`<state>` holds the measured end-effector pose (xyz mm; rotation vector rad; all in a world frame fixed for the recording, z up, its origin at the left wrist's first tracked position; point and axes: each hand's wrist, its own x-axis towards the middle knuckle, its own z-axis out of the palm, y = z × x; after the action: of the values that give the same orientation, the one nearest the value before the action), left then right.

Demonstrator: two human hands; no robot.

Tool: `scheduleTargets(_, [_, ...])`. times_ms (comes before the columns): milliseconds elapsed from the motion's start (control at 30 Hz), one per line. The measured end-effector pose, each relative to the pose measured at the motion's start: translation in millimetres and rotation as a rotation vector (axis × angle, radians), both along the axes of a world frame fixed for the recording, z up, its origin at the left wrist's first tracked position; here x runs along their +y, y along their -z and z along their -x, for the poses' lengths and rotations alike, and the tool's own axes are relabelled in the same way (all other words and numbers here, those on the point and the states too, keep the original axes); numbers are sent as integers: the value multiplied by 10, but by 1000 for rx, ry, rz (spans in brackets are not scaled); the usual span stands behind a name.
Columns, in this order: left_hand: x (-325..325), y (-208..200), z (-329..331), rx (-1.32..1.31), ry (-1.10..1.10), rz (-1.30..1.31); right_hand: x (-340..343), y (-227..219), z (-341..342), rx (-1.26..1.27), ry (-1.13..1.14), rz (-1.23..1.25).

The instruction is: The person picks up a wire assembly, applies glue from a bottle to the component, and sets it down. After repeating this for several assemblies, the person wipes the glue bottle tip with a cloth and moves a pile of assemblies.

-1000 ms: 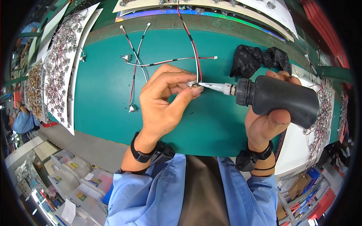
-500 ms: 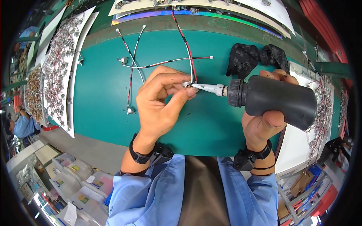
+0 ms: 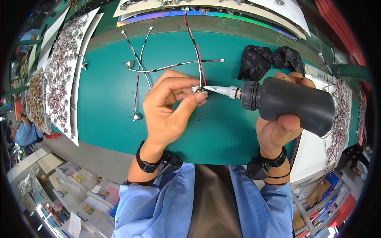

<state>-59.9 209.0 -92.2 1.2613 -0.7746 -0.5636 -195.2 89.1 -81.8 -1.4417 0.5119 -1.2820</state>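
Note:
Between thumb and fingertips, my left hand (image 3: 168, 107) pinches a small potentiometer (image 3: 194, 89), mostly hidden by the fingers. Its red, white and black wire lead (image 3: 195, 45) runs up and away to a white plug. My right hand (image 3: 283, 127) is wrapped round a black squeeze bottle (image 3: 297, 105), tilted onto its side. The bottle's pale tapered nozzle (image 3: 220, 91) points left, its tip at the wires where they meet the potentiometer. Whether anything comes out of the tip is too small to tell.
On the green mat (image 3: 222, 139) lie wired potentiometers (image 3: 137, 116) with crossing leads, left of my hands. A crumpled black cloth (image 3: 258, 61) lies at the far right. Boards crowded with wired parts (image 3: 61, 79) flank the mat. Clear plastic bins (image 3: 93, 208) stand lower left.
The nozzle tip has shifted slightly up and right at the potentiometer, and the bottle has moved a little right. The wire lead's far end has swung slightly right. My left hand keeps its pinch.

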Motion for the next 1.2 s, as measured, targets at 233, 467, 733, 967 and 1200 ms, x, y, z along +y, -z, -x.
scheduleTargets(233, [6, 10, 0, 18, -2, -3, -1, 7, -15, -5, 2, 10])
scheduleTargets(467, [6, -2, -4, 38, 7, -6, 1, -16, 9, 27, 3, 33])
scheduleTargets(733, [9, 6, 9, 54, 8, 11, -29, 24, 28, 34, 11, 94])
scheduleTargets(967, [7, 4, 8, 59, 16, 4, -23, 15, 24, 23, -6, 60])
scheduleTargets(1200, [-3, 14, -33, 97, 54, 22, -84, 19, -61, -54, -26, 43])
